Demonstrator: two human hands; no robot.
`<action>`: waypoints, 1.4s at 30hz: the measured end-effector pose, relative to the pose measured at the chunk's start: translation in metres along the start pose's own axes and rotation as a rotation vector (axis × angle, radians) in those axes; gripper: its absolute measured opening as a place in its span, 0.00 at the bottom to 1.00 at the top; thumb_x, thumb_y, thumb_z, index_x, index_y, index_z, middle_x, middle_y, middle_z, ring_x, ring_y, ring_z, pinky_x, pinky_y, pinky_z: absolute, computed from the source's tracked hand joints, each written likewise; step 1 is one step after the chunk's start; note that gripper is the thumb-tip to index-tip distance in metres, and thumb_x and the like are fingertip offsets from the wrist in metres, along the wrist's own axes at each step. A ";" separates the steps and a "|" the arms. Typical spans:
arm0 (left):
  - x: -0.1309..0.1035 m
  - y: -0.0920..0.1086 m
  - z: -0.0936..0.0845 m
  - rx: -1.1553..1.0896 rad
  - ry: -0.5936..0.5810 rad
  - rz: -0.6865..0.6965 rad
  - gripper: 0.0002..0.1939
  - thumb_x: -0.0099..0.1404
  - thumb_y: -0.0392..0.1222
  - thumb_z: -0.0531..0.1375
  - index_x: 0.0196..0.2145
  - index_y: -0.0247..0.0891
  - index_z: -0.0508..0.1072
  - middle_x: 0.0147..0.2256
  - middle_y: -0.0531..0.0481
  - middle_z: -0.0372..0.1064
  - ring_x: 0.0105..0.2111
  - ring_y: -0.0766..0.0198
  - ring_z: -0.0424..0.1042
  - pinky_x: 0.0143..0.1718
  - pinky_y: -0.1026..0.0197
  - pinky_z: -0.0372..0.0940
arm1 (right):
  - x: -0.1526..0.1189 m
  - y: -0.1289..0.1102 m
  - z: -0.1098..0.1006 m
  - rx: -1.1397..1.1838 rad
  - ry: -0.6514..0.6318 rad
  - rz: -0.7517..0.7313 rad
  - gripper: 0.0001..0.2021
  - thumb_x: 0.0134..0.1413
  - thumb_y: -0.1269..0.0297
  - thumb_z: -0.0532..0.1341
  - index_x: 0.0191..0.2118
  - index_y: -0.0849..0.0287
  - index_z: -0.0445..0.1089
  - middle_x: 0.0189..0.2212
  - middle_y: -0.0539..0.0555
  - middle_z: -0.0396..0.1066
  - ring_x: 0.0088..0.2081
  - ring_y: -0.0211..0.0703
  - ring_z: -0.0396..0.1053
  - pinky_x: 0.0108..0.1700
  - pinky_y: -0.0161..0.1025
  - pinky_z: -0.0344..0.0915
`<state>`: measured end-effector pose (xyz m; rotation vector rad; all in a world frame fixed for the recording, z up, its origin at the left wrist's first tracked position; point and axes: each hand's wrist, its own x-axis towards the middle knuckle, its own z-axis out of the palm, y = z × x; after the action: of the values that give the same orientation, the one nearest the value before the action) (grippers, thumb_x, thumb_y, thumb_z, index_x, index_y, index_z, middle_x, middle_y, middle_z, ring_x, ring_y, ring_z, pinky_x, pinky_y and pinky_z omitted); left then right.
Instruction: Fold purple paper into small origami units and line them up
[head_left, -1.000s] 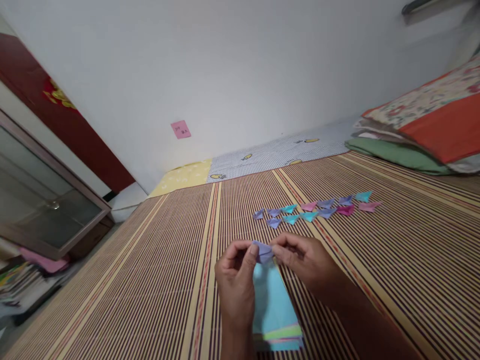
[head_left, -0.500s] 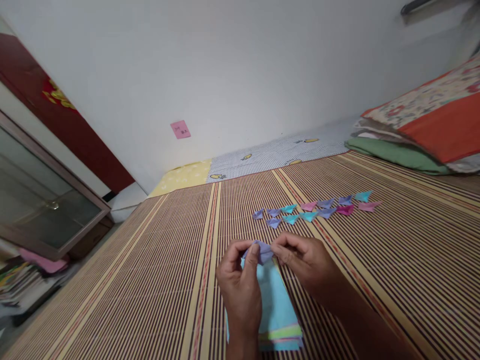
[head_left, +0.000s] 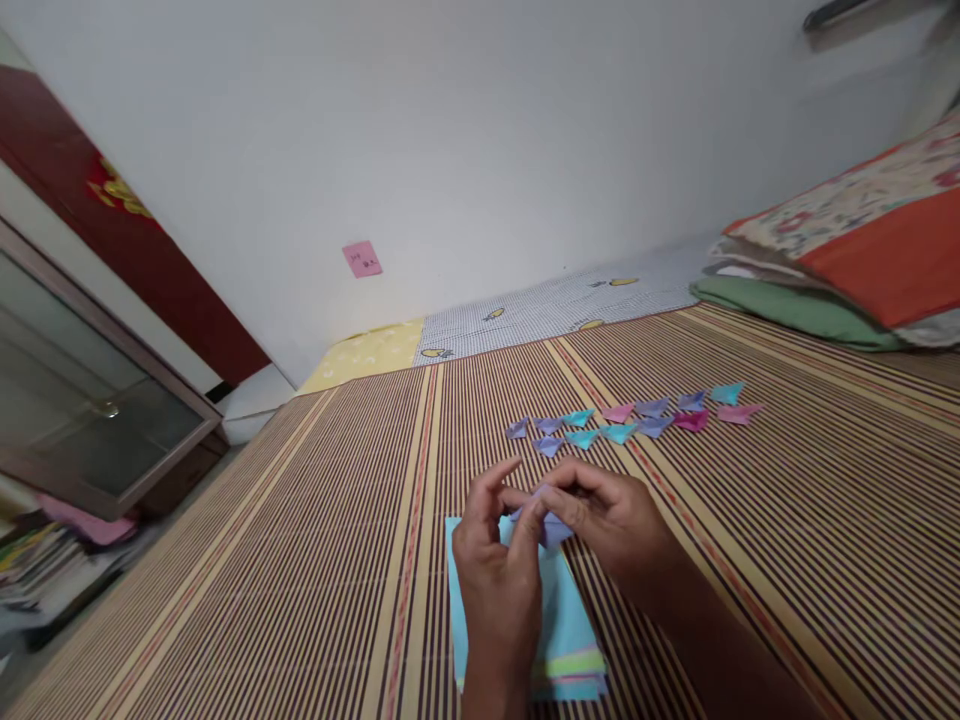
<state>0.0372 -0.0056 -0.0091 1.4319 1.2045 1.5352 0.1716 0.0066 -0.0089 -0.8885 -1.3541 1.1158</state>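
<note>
Between my two hands is a small piece of folded purple paper (head_left: pixel 555 532). My left hand (head_left: pixel 501 560) pinches it with thumb and fingers, the index finger raised off it. From the other side, my right hand (head_left: pixel 611 515) grips its upper part between thumb and index finger. Both thumbs come close together, and fingers hide much of the fold. Under my hands lies a stack of coloured paper sheets (head_left: pixel 570 610), light blue on top, with green and purple edges at the near end. Beyond them, several small folded paper shapes (head_left: pixel 581 438) in purple, blue and pink sit in two rows.
A striped bamboo mat (head_left: pixel 322 540) spreads beneath everything. Folded bedding (head_left: pixel 862 250) is piled at the right, against the white wall (head_left: pixel 465 150). A pink note (head_left: pixel 362 259) is stuck to that wall. A glass-fronted cabinet (head_left: pixel 97 380) stands at the left.
My left hand has shifted right, closer to my right hand, and its index finger has lifted. The purple paper has turned and moved slightly right and down. The rows of folded shapes are unchanged.
</note>
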 end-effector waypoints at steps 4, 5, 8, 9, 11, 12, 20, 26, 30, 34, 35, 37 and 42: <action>0.000 0.003 0.001 0.025 -0.018 -0.008 0.13 0.68 0.43 0.64 0.49 0.40 0.77 0.26 0.54 0.70 0.26 0.65 0.69 0.31 0.65 0.64 | 0.002 0.003 0.001 0.028 0.033 -0.014 0.12 0.62 0.56 0.64 0.31 0.58 0.73 0.27 0.49 0.70 0.30 0.41 0.68 0.34 0.36 0.65; 0.000 0.004 0.001 0.023 -0.011 -0.015 0.12 0.69 0.44 0.64 0.48 0.40 0.77 0.26 0.54 0.70 0.26 0.65 0.68 0.30 0.66 0.64 | 0.002 0.004 0.001 0.002 0.052 -0.022 0.12 0.62 0.56 0.64 0.31 0.58 0.72 0.26 0.49 0.68 0.29 0.40 0.66 0.33 0.36 0.64; 0.002 0.007 0.001 -0.035 -0.013 -0.048 0.13 0.69 0.50 0.63 0.43 0.39 0.78 0.27 0.52 0.71 0.27 0.65 0.69 0.29 0.66 0.63 | 0.002 0.005 -0.001 -0.071 0.125 -0.042 0.13 0.62 0.55 0.63 0.30 0.58 0.72 0.24 0.49 0.66 0.27 0.39 0.63 0.30 0.35 0.61; 0.002 0.007 0.000 -0.062 -0.041 -0.069 0.13 0.68 0.51 0.63 0.41 0.38 0.78 0.29 0.51 0.72 0.29 0.64 0.70 0.31 0.65 0.64 | 0.002 0.005 -0.002 -0.077 0.145 -0.043 0.13 0.62 0.55 0.63 0.30 0.58 0.72 0.24 0.49 0.66 0.27 0.40 0.63 0.29 0.35 0.60; 0.003 0.006 -0.003 -0.090 -0.124 -0.120 0.13 0.65 0.51 0.66 0.35 0.37 0.78 0.30 0.49 0.74 0.31 0.61 0.71 0.33 0.64 0.65 | 0.001 0.006 -0.003 -0.071 0.182 -0.041 0.13 0.62 0.55 0.63 0.30 0.58 0.71 0.24 0.49 0.66 0.27 0.40 0.63 0.28 0.35 0.60; 0.004 0.005 -0.004 -0.084 -0.157 -0.140 0.13 0.64 0.51 0.66 0.32 0.37 0.77 0.29 0.49 0.73 0.31 0.61 0.70 0.33 0.63 0.64 | 0.001 0.006 -0.003 -0.066 0.195 -0.037 0.13 0.62 0.54 0.63 0.30 0.58 0.71 0.23 0.49 0.66 0.26 0.39 0.62 0.28 0.35 0.60; 0.001 0.004 -0.006 -0.097 -0.209 -0.112 0.18 0.67 0.50 0.64 0.25 0.37 0.72 0.25 0.53 0.64 0.28 0.64 0.62 0.32 0.64 0.59 | 0.002 0.006 -0.003 -0.023 0.198 -0.050 0.13 0.61 0.55 0.64 0.29 0.57 0.70 0.22 0.47 0.63 0.24 0.37 0.60 0.25 0.34 0.57; 0.003 0.003 -0.003 -0.137 -0.244 -0.154 0.14 0.66 0.49 0.65 0.30 0.36 0.76 0.27 0.51 0.68 0.30 0.64 0.65 0.32 0.64 0.61 | 0.001 0.002 -0.004 -0.039 0.157 -0.023 0.14 0.61 0.55 0.64 0.29 0.58 0.71 0.23 0.48 0.65 0.25 0.38 0.62 0.27 0.34 0.59; 0.004 0.003 -0.003 -0.152 -0.181 -0.151 0.14 0.64 0.49 0.66 0.29 0.35 0.77 0.26 0.50 0.70 0.28 0.64 0.66 0.31 0.64 0.62 | 0.002 0.005 -0.004 -0.014 0.103 -0.005 0.13 0.60 0.53 0.65 0.32 0.58 0.73 0.24 0.49 0.69 0.27 0.40 0.66 0.29 0.35 0.63; 0.005 -0.001 -0.004 -0.182 -0.028 -0.140 0.15 0.61 0.50 0.69 0.26 0.36 0.76 0.24 0.53 0.69 0.26 0.66 0.65 0.29 0.66 0.62 | 0.003 0.011 -0.003 -0.008 0.026 0.014 0.12 0.61 0.54 0.65 0.33 0.58 0.73 0.26 0.50 0.72 0.29 0.41 0.70 0.32 0.36 0.67; 0.006 -0.003 -0.004 -0.196 -0.005 -0.147 0.15 0.61 0.49 0.69 0.26 0.36 0.76 0.23 0.53 0.68 0.26 0.67 0.65 0.29 0.67 0.62 | 0.003 0.011 -0.003 -0.049 0.014 0.004 0.12 0.63 0.55 0.63 0.33 0.58 0.73 0.27 0.51 0.73 0.30 0.42 0.71 0.33 0.37 0.68; 0.008 -0.009 -0.005 -0.256 0.023 -0.178 0.15 0.61 0.49 0.70 0.26 0.35 0.76 0.23 0.54 0.68 0.26 0.68 0.65 0.29 0.68 0.62 | 0.003 0.012 -0.004 -0.194 0.040 -0.071 0.12 0.64 0.54 0.62 0.40 0.58 0.75 0.35 0.55 0.77 0.38 0.48 0.75 0.40 0.42 0.72; 0.013 -0.016 -0.011 -0.615 0.080 -0.351 0.16 0.54 0.48 0.74 0.28 0.36 0.74 0.24 0.55 0.71 0.23 0.69 0.68 0.27 0.68 0.64 | 0.007 0.015 -0.011 -0.853 0.365 -0.462 0.37 0.63 0.47 0.62 0.72 0.56 0.53 0.72 0.67 0.49 0.72 0.69 0.47 0.68 0.68 0.50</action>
<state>0.0229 0.0099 -0.0193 0.7228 0.8561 1.5364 0.1802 0.0184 -0.0224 -1.2123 -1.6143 -0.0273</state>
